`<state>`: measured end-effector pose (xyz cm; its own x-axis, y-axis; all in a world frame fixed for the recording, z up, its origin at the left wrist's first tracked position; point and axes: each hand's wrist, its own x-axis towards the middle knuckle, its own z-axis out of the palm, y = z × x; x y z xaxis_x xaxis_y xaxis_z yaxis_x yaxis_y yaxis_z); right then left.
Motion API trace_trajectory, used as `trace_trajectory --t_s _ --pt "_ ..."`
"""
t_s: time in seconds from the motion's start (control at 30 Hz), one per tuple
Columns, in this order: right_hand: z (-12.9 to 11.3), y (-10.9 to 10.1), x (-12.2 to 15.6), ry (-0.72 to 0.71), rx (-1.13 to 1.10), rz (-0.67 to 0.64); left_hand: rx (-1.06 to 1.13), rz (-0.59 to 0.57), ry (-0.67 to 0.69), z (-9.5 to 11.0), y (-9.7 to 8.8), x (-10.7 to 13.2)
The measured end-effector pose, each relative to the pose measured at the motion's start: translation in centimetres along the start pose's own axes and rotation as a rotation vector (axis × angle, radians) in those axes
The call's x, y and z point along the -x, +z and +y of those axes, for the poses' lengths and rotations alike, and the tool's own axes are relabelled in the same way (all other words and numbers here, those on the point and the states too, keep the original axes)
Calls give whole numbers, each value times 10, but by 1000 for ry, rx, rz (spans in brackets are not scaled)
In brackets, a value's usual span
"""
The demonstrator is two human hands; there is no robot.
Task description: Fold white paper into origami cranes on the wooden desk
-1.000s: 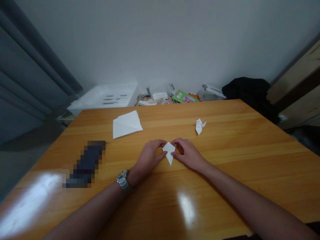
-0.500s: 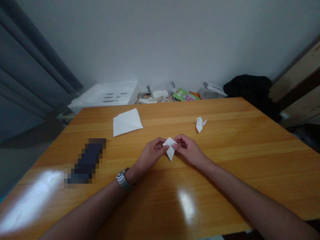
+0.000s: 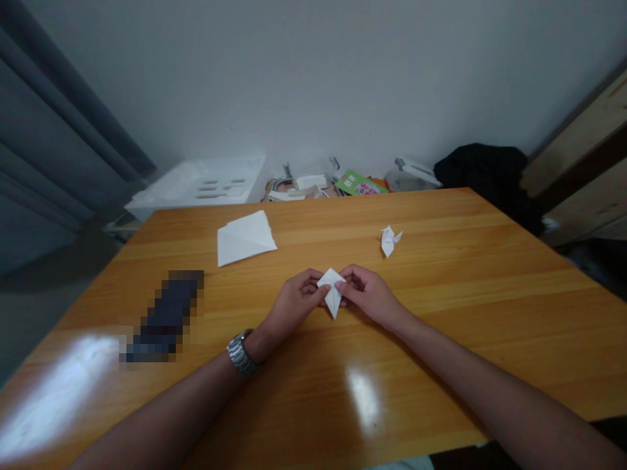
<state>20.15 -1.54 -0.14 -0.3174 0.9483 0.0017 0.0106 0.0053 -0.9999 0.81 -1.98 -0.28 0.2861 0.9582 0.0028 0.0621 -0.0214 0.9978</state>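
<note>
Both hands meet at the middle of a wooden table [image 3: 441, 313] around a small folded white paper [image 3: 332, 295] with a point toward me. My left hand [image 3: 294, 305], a metal watch on its wrist, pinches the paper's left side. My right hand [image 3: 368, 295] pinches its right side with curled fingers. The paper sits just above or on the tabletop between them.
A finished small white paper figure [image 3: 389, 240] lies at the right rear of the table. A larger folded white sheet [image 3: 245, 237] lies at the left rear. A dark blurred object [image 3: 164, 316] lies to the left. Clutter, a white tray [image 3: 200, 186] and black cloth [image 3: 482, 173] sit behind the table.
The paper's upper part has been folded or raised into a peak between the fingertips, and both hands have closed in slightly. Everything else on the table stays put.
</note>
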Motion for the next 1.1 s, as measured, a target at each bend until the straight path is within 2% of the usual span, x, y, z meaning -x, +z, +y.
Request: trace_trajectory --t_s 0.37,0.53,0.93,1.1 --pt "-3 2 4 -52 57 7 65 -9 6 2 4 3" --pt "-3 1 5 -38 16 -12 99 -17 58 4 4 5" --pt "-4 5 9 -33 63 6 55 16 55 4 7 5" --pt "-5 6 9 -17 23 2 88 24 97 5 8 7"
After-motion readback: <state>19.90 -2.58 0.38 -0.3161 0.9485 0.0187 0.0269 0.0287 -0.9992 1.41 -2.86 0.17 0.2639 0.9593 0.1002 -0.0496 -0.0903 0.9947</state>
